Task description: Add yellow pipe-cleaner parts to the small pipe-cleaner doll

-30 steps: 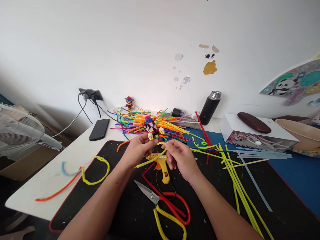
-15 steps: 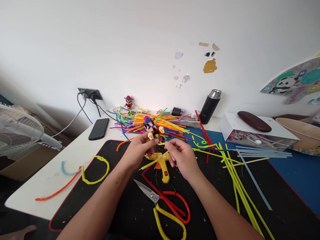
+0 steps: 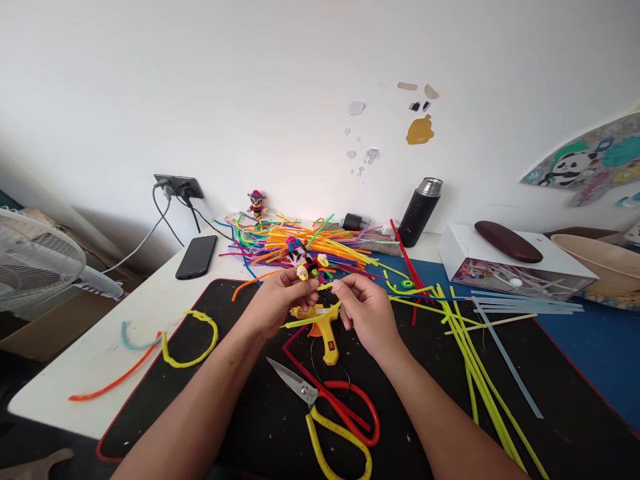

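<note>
My left hand (image 3: 277, 303) is closed round a small pipe-cleaner figure (image 3: 303, 259) with a pink and blue head, held upright above the black mat (image 3: 200, 400). My right hand (image 3: 365, 310) pinches a yellow pipe cleaner (image 3: 310, 320) that runs from the figure's base down to the left. Just beneath both hands lies a yellow glue gun (image 3: 324, 333). Scissors (image 3: 330, 413) with one red and one yellow handle lie nearer to me on the mat.
A heap of coloured pipe cleaners (image 3: 300, 243) lies behind the hands, with a phone (image 3: 197, 257), a black flask (image 3: 419, 212) and a second small figure (image 3: 257, 203) beyond. Yellow-green pipe cleaners (image 3: 470, 353) and a white box (image 3: 515, 263) lie right. A fan (image 3: 35, 260) stands left.
The right hand has shifted slightly up and left toward the figure, and the yellow pipe cleaner's free end has lifted closer to level. The left hand stays put.
</note>
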Demonstrator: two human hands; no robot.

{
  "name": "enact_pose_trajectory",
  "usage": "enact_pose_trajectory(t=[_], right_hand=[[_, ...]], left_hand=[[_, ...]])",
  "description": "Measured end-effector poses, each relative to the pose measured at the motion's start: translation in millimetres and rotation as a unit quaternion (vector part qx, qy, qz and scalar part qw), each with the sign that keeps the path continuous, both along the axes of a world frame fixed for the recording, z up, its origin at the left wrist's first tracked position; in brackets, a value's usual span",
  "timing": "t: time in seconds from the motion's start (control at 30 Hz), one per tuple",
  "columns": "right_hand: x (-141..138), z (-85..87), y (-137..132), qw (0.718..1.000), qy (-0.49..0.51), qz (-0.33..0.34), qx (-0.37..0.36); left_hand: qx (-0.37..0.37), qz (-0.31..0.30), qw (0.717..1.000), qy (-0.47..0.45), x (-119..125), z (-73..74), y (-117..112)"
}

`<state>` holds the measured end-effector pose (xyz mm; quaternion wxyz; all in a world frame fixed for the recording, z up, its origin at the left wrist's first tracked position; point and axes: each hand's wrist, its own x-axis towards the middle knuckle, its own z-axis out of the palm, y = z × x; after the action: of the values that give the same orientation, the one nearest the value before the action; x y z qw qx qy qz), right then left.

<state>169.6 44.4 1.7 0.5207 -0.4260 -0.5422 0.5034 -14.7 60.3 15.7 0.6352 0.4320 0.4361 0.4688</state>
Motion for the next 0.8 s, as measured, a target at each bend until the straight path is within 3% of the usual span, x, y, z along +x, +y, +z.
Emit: enact_pose_trajectory(t=[0.4, 0.8], right_hand=[[-1.0, 3.5, -2.2, 0.998, 0.002, 0.055, -0.012], [0.4, -2.4, -0.3, 0.998, -0.061, -0.017, 0.016]], left_hand=[[0.020, -0.001, 1.000, 0.008, 0.8, -1.3, -0.7], [0.002, -0.034, 0.999, 0.010, 2.6, 0.8, -2.0]])
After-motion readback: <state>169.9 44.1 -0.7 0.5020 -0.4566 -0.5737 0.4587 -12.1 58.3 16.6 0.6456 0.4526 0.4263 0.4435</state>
